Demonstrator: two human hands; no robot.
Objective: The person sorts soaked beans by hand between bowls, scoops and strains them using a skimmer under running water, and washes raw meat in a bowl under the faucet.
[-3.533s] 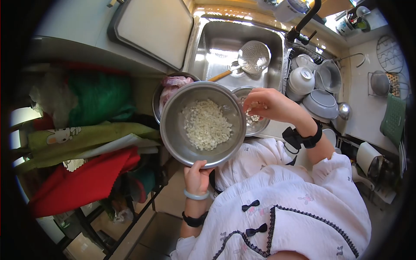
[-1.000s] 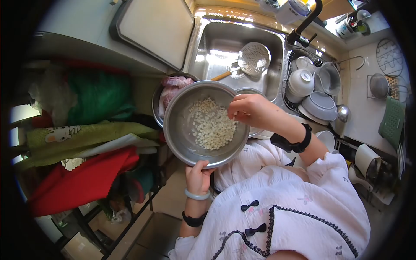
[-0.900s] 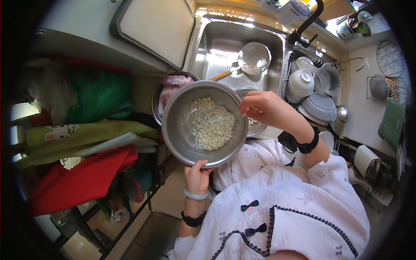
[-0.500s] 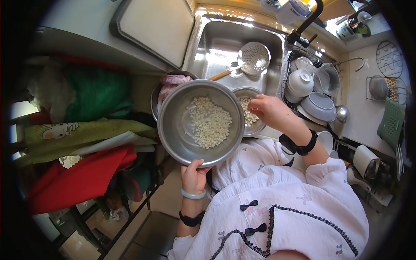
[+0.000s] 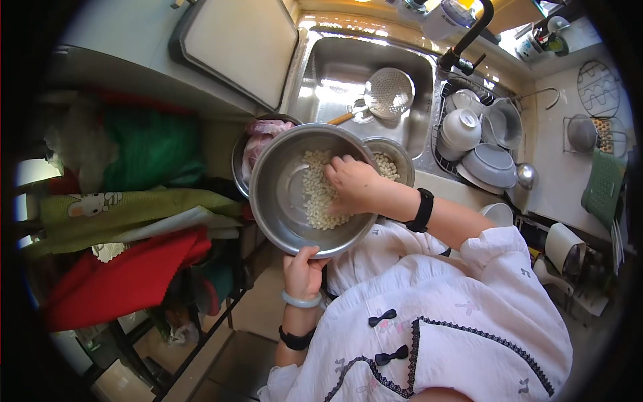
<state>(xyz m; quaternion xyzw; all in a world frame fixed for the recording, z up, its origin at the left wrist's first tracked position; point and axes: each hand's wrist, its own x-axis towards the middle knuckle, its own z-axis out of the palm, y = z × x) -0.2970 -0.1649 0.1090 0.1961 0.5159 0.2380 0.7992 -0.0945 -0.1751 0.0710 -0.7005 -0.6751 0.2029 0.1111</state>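
Observation:
My left hand [image 5: 305,273] grips the near rim of a large metal bowl [image 5: 271,194], thumb on the edge and fingers underneath. Small pale kernels [image 5: 320,213] lie inside it, mostly right of centre; their exact kind is unclear. My right hand [image 5: 353,184] reaches into this bowl, its fingers curled down among the kernels and the fingertips partly hidden. Behind my right wrist stands a smaller metal bowl [image 5: 404,157] holding more pale kernels, partly covered by the large bowl. At the left, another metal bowl [image 5: 237,167] with pink raw meat [image 5: 258,144] is partly covered too.
Beyond the bowls is a steel sink [image 5: 335,53] with a wooden-handled strainer [image 5: 388,94] in it. A black faucet [image 5: 462,53] rises at its right corner. A dish rack with white bowls [image 5: 462,127] stands right. A cutting board [image 5: 234,47] lies upper left; cloths [image 5: 134,275] hang left.
My right hand has moved left from the smaller bowl into the large bowl and down onto the kernels. My left hand still holds the large bowl, which has barely shifted.

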